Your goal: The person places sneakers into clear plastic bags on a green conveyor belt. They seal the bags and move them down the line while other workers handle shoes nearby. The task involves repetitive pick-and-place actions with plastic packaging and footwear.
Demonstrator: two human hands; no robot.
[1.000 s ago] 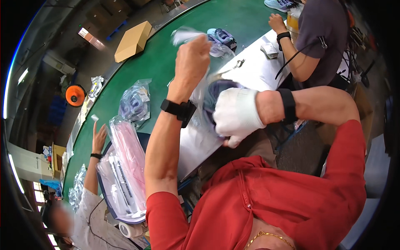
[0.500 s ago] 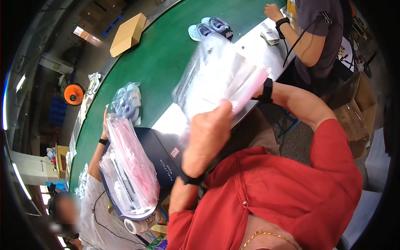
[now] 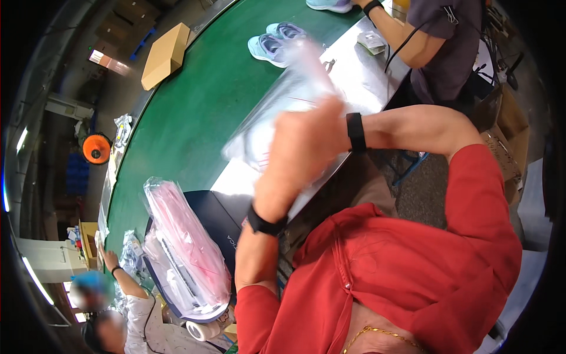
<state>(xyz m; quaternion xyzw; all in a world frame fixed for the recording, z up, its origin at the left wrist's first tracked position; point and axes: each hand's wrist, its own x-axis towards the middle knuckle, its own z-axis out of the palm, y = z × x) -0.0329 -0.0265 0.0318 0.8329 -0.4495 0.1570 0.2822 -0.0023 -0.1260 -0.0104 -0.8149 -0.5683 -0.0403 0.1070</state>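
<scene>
The left hand (image 3: 298, 156) is raised in front of the chest, fingers closed on a clear, crinkled plastic bag (image 3: 277, 112) with something pale and pinkish inside. The bag is blurred, held up in the air above the near edge of the white worktop (image 3: 354, 76), and spreads up and to the left from the hand. A black band sits on the left wrist. The right hand is almost wholly hidden behind the left one; only its forearm with a black wrist strap (image 3: 355, 131) shows, meeting the bag from the right, so whether it grips the bag cannot be told.

Below the bag, at the near left end of the worktop, lies a dark navy flat box (image 3: 221, 215), and just beside its left edge rests a stack of clear plastic bags holding pink material (image 3: 186, 248), reaching over the box's corner.

Beyond the worktop runs a long green conveyor belt (image 3: 188, 124). Near its far right edge, touching the worktop's rim, stands a pair of light blue sports shoes (image 3: 274, 42). A brown cardboard box (image 3: 165, 54) lies at the belt's far left edge. A second person in a dark shirt (image 3: 442, 41) works at the far right end of the worktop, and a third person's hand (image 3: 106, 256) rests at the belt's near left end.
</scene>
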